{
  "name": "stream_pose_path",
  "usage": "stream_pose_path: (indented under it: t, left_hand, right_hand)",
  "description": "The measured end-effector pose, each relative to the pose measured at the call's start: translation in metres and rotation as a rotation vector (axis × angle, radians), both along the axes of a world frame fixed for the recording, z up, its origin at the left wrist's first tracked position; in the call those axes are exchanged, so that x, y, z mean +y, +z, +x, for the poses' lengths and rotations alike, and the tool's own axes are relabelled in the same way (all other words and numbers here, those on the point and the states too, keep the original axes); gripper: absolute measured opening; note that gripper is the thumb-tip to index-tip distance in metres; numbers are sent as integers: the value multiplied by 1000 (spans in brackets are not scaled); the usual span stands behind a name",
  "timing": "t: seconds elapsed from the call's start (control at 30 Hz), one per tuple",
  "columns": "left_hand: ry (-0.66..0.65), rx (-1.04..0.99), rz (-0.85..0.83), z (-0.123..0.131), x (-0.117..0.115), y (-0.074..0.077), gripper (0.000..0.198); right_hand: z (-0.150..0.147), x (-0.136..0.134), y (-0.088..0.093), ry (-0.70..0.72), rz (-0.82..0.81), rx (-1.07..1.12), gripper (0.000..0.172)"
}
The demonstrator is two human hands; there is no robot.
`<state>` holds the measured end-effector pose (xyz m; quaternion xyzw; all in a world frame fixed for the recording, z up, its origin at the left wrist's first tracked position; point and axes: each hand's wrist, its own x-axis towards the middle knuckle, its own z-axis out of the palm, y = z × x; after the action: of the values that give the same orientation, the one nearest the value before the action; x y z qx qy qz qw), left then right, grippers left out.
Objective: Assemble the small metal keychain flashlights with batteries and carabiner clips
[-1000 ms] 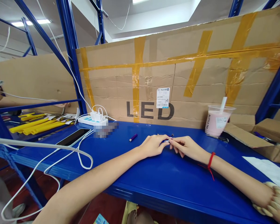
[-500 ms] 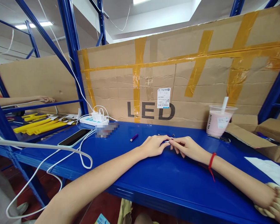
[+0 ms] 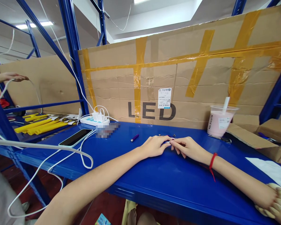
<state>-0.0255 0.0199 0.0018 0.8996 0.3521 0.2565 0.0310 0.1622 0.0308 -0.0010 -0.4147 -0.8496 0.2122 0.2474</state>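
My left hand [image 3: 154,146] and my right hand [image 3: 186,147] meet above the blue tabletop [image 3: 154,178]. Their fingertips are pinched together around something small with a whitish, silvery look, mostly covered by the fingers. Behind the fingertips a bit of purple and a few tiny dark pieces [image 3: 174,135] show on the table. Left of my left hand lies a short purple tube with a silvery end [image 3: 135,137], like part of a pen; nothing touches it.
A phone [image 3: 76,138], white cables and a power strip [image 3: 95,120] lie left. Right are a pink drink cup [image 3: 219,122], an open cardboard box [image 3: 255,137] and white paper [image 3: 269,170]. Cardboard [image 3: 117,90] walls the back. Another person's hand [image 3: 15,77] shows far left, beyond yellow tubes [image 3: 43,125].
My two hands hold nearly the same pose at the same spot. At the far left, the other person's hand has risen and moved left, with a white cable near it.
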Motion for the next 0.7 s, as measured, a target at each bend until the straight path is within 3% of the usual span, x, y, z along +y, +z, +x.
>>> stream_pose_path:
  t: [0.7]
  left_hand:
    - [-11,6,41,0,2,-1,24]
  right_hand:
    - [-1,0,1,-7,12,-8,45]
